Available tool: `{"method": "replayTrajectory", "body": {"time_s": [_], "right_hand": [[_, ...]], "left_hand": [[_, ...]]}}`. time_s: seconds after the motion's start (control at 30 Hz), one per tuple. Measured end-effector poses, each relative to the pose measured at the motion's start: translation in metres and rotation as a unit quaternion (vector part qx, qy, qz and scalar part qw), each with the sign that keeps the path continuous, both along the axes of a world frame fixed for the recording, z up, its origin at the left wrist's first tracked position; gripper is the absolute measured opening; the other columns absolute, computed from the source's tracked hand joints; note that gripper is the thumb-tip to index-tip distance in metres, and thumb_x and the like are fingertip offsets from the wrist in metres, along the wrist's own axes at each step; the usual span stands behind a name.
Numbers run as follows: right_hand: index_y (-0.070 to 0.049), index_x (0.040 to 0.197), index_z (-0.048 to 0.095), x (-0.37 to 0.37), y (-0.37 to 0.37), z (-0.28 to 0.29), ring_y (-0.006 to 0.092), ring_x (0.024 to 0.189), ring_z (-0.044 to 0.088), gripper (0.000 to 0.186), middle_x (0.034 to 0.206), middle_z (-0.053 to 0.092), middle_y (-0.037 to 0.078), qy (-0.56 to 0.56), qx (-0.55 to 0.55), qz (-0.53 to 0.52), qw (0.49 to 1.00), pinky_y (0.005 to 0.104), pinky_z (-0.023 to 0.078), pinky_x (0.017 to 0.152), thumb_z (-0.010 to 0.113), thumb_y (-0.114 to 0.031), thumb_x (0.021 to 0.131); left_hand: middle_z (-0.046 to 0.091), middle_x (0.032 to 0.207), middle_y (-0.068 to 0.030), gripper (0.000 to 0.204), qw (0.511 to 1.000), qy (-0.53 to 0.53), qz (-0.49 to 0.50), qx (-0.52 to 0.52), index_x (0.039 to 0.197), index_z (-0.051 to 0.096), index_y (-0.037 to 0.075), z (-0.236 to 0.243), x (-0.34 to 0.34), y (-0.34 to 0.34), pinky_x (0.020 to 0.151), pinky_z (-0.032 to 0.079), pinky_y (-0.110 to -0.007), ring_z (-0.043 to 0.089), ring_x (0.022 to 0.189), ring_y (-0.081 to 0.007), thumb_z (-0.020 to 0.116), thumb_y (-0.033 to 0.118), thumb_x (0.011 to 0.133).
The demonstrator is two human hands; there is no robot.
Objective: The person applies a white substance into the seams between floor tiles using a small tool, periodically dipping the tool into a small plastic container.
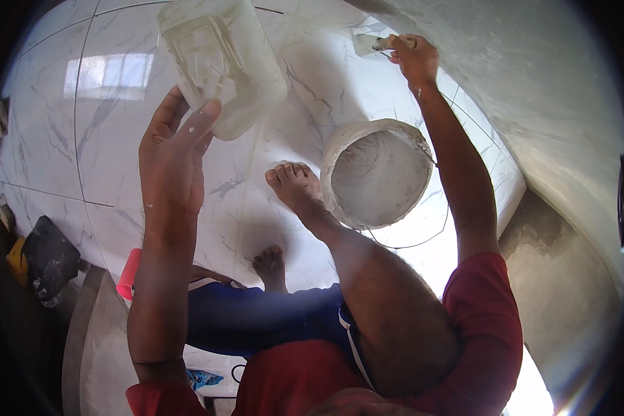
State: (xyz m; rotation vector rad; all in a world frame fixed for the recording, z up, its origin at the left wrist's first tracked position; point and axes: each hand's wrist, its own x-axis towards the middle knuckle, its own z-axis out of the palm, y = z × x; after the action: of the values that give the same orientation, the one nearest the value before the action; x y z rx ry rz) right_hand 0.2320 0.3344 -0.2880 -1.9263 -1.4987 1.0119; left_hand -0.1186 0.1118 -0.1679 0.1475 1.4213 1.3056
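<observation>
My left hand (180, 149) is closed on the near edge of a translucent plastic container (267, 66), thumb on one side and fingers at its corner. Whitish smears coat the container, which hangs tilted above the floor. At the far right, next to the foot of the wall, my right hand (416, 59) grips a putty knife (367, 44), its flat blade pointing left. Fingers hide most of the handle. Between my arms stands a plaster-crusted bucket (331, 163) with a thin wire handle and pale material inside.
White marble-look tiles (41, 139) cover the floor. A grey plastered wall (534, 83) curves along the right. My bare foot (295, 182) is beside the bucket. On the left are a black bag (48, 256) and a pink cylindrical object (127, 274).
</observation>
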Motion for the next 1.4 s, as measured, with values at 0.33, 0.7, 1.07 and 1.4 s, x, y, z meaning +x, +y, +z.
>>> {"method": "replayTrajectory", "body": {"time_s": [0.33, 0.7, 1.07, 1.4], "right_hand": [[0.009, 0.112, 0.069, 0.017, 0.002, 0.010, 0.0155, 0.072, 0.073, 0.042, 0.090, 0.074, 0.015, 0.029, 0.069, 0.031, 0.997, 0.0281, 0.061, 0.066, 0.081, -0.021, 0.086], [-0.010, 0.109, 0.073, -0.086, 0.031, 0.015, 0.0266, 0.085, 0.073, 0.024, 0.098, 0.077, 0.006, -0.107, 0.264, 0.426, 0.859, 0.0375, 0.058, 0.077, 0.076, -0.025, 0.091], [-0.010, 0.110, 0.071, -0.023, 0.020, 0.017, 0.0294, 0.097, 0.070, 0.023, 0.107, 0.075, 0.006, -0.127, 0.230, 0.491, 0.831, 0.0409, 0.057, 0.084, 0.077, -0.016, 0.088], [-0.008, 0.112, 0.072, 0.052, -0.013, 0.029, 0.0280, 0.101, 0.072, 0.028, 0.112, 0.075, 0.008, -0.160, 0.184, 0.410, 0.879, 0.0377, 0.058, 0.087, 0.080, -0.007, 0.085]], "left_hand": [[0.059, 0.137, -0.0174, 0.063, 1.000, -0.005, 0.001, 0.006, 0.142, 0.049, -0.012, 0.005, 0.001, -0.002, 0.112, 0.042, -0.042, 0.061, 0.125, -0.0273, 0.078, 0.004, 0.088], [0.062, 0.135, -0.0198, 0.071, 1.000, 0.024, -0.015, 0.009, 0.146, 0.044, -0.012, 0.001, -0.003, -0.002, 0.109, 0.045, -0.038, 0.061, 0.124, -0.0246, 0.078, 0.015, 0.089], [0.061, 0.136, -0.0172, 0.062, 1.000, -0.005, 0.008, 0.002, 0.142, 0.050, -0.012, -0.002, -0.002, 0.002, 0.113, 0.043, -0.042, 0.061, 0.125, -0.0275, 0.078, 0.004, 0.088], [0.061, 0.136, -0.0182, 0.073, 1.000, 0.021, -0.024, -0.003, 0.147, 0.045, -0.010, -0.004, 0.007, 0.005, 0.109, 0.044, -0.038, 0.061, 0.124, -0.0245, 0.080, 0.016, 0.089]]}}
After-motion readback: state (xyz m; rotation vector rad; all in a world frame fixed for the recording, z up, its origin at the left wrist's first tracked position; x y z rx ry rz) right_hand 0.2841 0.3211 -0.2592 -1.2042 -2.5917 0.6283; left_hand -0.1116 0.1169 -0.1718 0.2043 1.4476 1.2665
